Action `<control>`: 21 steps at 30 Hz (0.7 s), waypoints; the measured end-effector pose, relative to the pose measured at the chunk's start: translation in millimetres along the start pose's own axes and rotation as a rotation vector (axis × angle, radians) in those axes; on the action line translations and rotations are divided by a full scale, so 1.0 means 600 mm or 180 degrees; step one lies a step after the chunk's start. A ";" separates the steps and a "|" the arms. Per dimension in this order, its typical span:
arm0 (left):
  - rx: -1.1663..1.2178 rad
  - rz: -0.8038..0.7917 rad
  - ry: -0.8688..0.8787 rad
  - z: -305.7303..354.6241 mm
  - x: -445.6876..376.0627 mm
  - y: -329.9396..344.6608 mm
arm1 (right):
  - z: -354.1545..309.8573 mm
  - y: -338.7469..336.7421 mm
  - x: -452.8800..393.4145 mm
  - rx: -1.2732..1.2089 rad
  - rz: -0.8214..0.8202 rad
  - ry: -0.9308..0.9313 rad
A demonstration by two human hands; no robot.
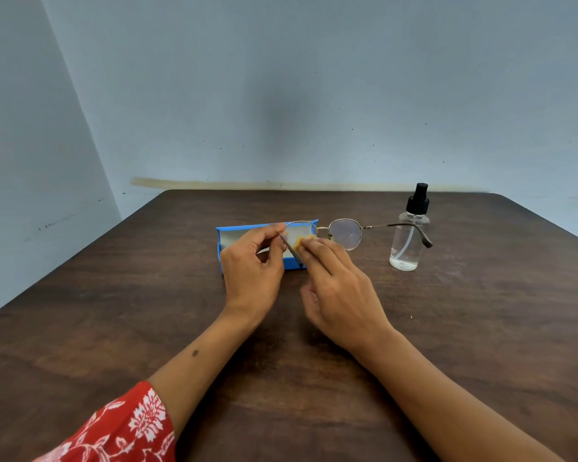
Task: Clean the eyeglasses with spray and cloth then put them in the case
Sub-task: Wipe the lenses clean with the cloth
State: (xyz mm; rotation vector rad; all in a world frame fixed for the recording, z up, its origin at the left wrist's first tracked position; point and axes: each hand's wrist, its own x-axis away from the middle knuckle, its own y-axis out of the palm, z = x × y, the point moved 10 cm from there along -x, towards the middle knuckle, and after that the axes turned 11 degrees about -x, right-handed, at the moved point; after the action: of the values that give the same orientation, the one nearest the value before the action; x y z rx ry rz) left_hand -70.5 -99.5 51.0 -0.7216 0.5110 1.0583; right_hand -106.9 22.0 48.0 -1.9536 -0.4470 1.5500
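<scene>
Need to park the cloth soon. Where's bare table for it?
Bare table right of the right hand, in front of the bottle; also left of the case. Crowded between case and bottle, where both hands hold the glasses and cloth.

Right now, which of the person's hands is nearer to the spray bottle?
Right. The right hand wipes the eyeglasses with the yellow cloth, left of the spray bottle, not touching it. The left hand grips the frame's far end, over the blue case.
</scene>
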 end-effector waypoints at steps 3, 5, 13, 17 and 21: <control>-0.0053 -0.0004 0.0032 0.003 0.001 -0.001 | -0.016 0.010 0.000 -0.0167 -0.0096 -0.0200; -0.0042 0.0011 0.0025 0.003 0.000 -0.001 | -0.015 0.008 0.000 -0.0164 -0.0059 -0.0208; -0.0076 0.0015 0.0015 0.001 -0.001 0.000 | -0.011 0.007 0.000 -0.0150 -0.0042 -0.0146; -0.0006 0.0058 -0.0027 -0.003 -0.002 -0.001 | -0.006 0.002 0.000 -0.0075 -0.0005 -0.0104; 0.0024 0.0027 -0.0032 -0.004 -0.001 0.003 | 0.002 -0.001 0.000 0.0002 0.0026 -0.0001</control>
State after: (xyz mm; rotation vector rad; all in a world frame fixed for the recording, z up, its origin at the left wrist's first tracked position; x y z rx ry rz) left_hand -72.5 -101.5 49.3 -0.7078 0.5096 1.0669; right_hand -107.9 22.8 48.0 -1.9570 -0.4391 1.5555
